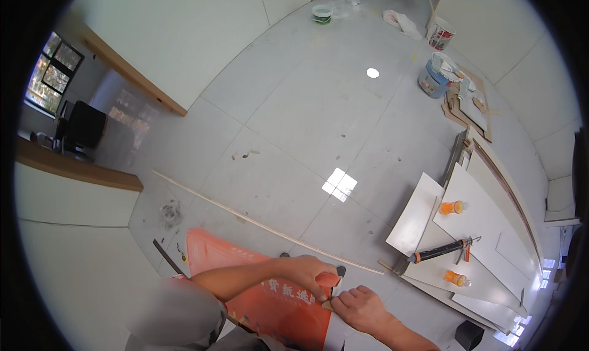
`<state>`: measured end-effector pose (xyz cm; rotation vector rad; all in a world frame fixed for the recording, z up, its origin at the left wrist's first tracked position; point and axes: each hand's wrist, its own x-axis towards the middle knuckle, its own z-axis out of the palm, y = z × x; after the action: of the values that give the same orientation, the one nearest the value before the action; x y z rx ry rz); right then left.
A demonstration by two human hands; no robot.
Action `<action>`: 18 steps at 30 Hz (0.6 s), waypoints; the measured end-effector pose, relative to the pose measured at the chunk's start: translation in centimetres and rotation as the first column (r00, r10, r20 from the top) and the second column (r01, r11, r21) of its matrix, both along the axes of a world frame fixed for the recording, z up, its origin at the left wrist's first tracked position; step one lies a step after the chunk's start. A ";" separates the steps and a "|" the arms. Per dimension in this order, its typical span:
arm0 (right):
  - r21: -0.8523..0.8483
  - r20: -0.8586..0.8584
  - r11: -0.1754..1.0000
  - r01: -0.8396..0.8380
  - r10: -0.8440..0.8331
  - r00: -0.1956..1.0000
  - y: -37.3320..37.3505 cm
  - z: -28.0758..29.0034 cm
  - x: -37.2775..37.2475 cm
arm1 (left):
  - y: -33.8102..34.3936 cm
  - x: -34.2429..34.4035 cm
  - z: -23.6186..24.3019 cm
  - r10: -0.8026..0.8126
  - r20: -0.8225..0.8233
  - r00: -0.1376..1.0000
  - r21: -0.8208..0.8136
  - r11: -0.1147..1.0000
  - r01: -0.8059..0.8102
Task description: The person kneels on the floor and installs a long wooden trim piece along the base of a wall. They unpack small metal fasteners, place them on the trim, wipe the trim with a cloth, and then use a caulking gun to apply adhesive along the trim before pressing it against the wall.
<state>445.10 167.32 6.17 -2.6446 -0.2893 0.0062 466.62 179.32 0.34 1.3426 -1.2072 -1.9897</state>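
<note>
An orange-red sheet (pixel 245 286) with pale printing lies in front of me, close to my legs. Across it reaches my left hand (pixel 304 272), its fingers closed on a small red-orange piece (pixel 328 280). Just right of that, at the sheet's right edge, my right hand (pixel 359 307) is closed, thumb and fingers pressed together. A small tan bit (pixel 327 304) shows at its fingertips, but what this hand grips is mostly hidden. The two hands almost meet. Dark rounded ends (pixel 341 270) poke out past the sheet's far edge.
A long thin strip (pixel 245 211) lies across the floor beyond the sheet. To the right, stacked white panels (pixel 485 228) carry a caulking gun (pixel 445 250) and two orange bottles (pixel 453 207). Farther off stand a blue bucket (pixel 434 84) and white pails (pixel 440 35). A tape measure (pixel 182 256) lies left.
</note>
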 end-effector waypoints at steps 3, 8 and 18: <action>0.014 0.032 0.999 0.043 -0.043 0.999 1.3 -0.1 -0.2 | 0.7 0.5 -0.3 -0.018 0.029 0.999 -0.077 0.997 0.021; 0.037 0.089 0.998 -0.060 0.056 0.994 3.4 2.3 0.6 | 1.9 1.4 -0.7 -0.042 0.245 0.969 -0.067 0.996 0.060; 0.392 -0.635 0.523 0.756 -0.441 0.635 10.0 1.1 -5.1 | 5.9 14.8 -5.9 0.443 0.382 0.811 0.068 0.862 -0.503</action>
<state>440.00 177.29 7.29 -1.8212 0.7361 0.2599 481.39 185.24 -5.57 1.9337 -0.7369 -1.5503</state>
